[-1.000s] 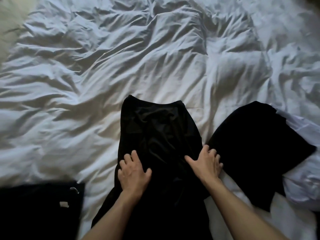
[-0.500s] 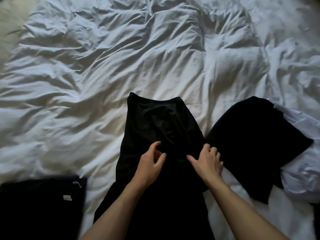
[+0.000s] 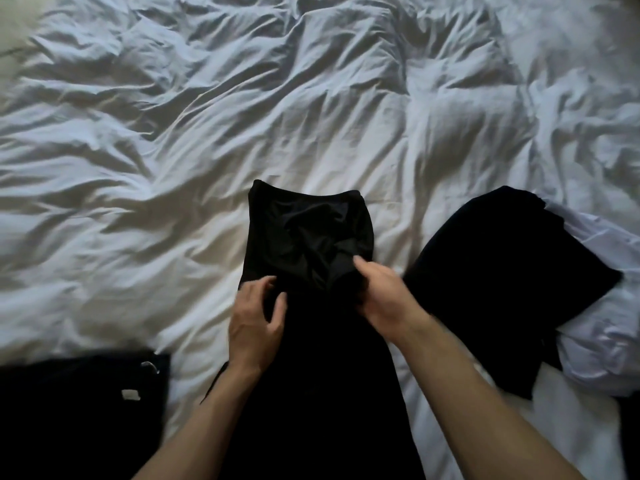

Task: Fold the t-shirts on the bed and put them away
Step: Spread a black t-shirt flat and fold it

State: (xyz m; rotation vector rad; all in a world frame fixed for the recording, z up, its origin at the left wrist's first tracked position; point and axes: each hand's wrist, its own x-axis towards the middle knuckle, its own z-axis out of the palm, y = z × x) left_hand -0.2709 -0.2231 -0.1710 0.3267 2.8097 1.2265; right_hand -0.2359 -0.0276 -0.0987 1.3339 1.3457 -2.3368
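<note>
While black t-shirt (image 3: 308,244) lies on bed (image 3: 173,168) — left hand (image 3: 254,320), right hand (image 3: 384,299) grip pinching its mid-fabric.

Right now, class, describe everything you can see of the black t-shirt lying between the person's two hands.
The black t-shirt is dark, thin, slightly shiny fabric, creased near its middle. It lies lengthwise on the rumpled white bedding, narrowed as if partly folded, its far edge away from the person and its near end running out of view below. The left hand pinches its left edge; the right hand grips bunched cloth at its right edge. Whether it touches the dark garment to its right is unclear.
</note>
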